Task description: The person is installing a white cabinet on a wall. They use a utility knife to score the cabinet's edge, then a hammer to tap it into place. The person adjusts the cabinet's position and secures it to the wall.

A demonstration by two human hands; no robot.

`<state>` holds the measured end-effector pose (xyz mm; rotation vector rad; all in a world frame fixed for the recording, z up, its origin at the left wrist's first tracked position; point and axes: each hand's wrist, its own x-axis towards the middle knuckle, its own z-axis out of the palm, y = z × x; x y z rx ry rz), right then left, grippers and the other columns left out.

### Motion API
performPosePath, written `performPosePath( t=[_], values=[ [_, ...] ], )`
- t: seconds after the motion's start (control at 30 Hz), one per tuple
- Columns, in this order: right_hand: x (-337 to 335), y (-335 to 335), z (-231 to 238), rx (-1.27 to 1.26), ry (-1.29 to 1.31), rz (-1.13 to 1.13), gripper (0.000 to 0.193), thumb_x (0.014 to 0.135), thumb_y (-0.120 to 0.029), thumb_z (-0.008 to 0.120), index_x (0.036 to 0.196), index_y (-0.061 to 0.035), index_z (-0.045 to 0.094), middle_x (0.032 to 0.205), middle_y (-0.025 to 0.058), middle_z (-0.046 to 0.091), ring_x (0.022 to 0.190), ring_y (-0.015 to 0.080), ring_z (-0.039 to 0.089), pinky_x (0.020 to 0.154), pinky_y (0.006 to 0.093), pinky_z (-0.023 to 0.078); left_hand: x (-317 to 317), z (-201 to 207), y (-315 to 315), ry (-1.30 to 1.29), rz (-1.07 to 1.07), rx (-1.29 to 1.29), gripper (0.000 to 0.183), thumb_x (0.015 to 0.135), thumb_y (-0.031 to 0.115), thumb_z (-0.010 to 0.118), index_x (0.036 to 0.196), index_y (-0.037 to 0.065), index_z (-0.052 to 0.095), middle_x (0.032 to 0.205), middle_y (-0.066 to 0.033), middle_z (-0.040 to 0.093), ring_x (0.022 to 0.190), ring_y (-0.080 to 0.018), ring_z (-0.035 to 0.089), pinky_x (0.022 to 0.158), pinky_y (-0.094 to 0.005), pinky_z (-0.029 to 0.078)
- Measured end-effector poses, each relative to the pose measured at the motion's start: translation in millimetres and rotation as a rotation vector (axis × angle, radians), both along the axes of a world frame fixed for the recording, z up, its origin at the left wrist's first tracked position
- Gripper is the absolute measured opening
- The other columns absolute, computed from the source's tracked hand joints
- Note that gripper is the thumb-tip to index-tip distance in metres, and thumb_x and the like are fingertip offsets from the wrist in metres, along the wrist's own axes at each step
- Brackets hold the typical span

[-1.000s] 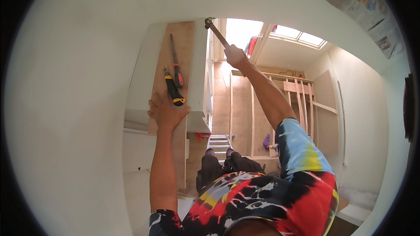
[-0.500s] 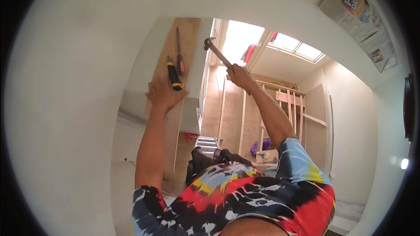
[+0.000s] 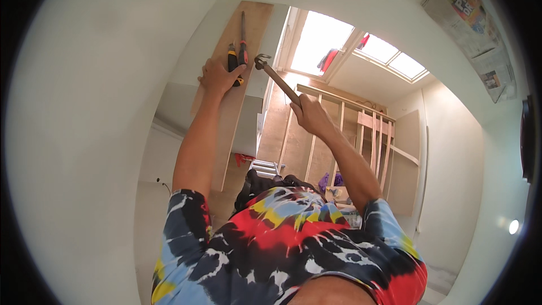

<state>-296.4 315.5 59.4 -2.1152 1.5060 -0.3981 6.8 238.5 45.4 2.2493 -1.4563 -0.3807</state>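
Observation:
My left hand (image 3: 218, 81) lies on a long wooden board (image 3: 257, 17), fingers spread toward its left edge. Its thumb crosses the handle of a black and yellow utility knife (image 3: 232, 59), hiding part of it. Beside the knife lies a tool with a long, tapered dark blade and a red and black handle (image 3: 243, 51); whether it is a file or a saw cannot be made out. My right hand (image 3: 314, 115) is closed round the wooden handle of a claw hammer (image 3: 282, 85). The hammer's head is raised just right of the board, apart from it.
Below me stands a metal ladder (image 3: 266, 167), with a red object (image 3: 244, 159) beside it. Timber framing (image 3: 342, 116) stretches across the lower area near bright windows (image 3: 323, 39). Newspaper (image 3: 471, 34) is fixed to the white surface at upper right. A purple bag-like item (image 3: 324, 181) lies low down.
My left hand has slid farther up the board, its thumb now over the utility knife. The hammer has come slightly down and left in the view. My view has shifted too.

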Motion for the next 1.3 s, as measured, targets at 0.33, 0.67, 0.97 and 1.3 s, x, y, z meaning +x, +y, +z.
performPosePath(
  t=[0.33,0.67,0.97,1.3],
  values=[
    [-17,59,1,0.022,-0.035,-0.019,0.03,0.102,-0.028,0.058,0.1,0.0016,0.054,0.083,0.0321,0.066,0.081,0.0529,0.064,0.074,0.0583,0.048,70,-42,92,0.238,0.12,0.022,0.088,0.078,0.067,0.075,0.129,-0.003,0.062,0.119,-0.0261,0.066,0.109,-0.0389,0.067,0.087,-0.0513,0.054],
    [-9,81,-8,-0.043,0.053,-0.003,0.031,0.102,-0.028,0.058,0.096,0.0022,0.053,0.08,0.0309,0.066,0.076,0.0524,0.065,0.069,0.0587,0.05,96,-33,79,0.943,0.221,-0.038,0.062,0.079,0.044,0.088,0.101,-0.01,0.068,0.089,-0.0172,0.068,0.065,-0.0221,0.065,0.05,-0.0344,0.053],
    [-17,76,-11,-0.079,0.005,-0.025,0.03,0.101,-0.027,0.059,0.096,0.0026,0.055,0.083,0.0316,0.067,0.079,0.0518,0.066,0.07,0.0582,0.05,154,-57,44,1.012,0.455,-0.099,0.064,0.078,0.034,0.091,0.11,-0.013,0.063,0.101,-0.0186,0.067,0.077,-0.024,0.065,0.059,-0.0399,0.055],
    [-24,53,-16,-0.043,0.038,0.006,0.032,0.101,-0.028,0.059,0.095,0.0024,0.054,0.084,0.0326,0.066,0.08,0.0527,0.065,0.071,0.0591,0.049,181,-80,27,0.887,0.507,-0.117,0.067,0.079,0.032,0.089,0.118,-0.015,0.061,0.107,-0.0209,0.067,0.084,-0.023,0.066,0.063,-0.0369,0.053]
  ],
)
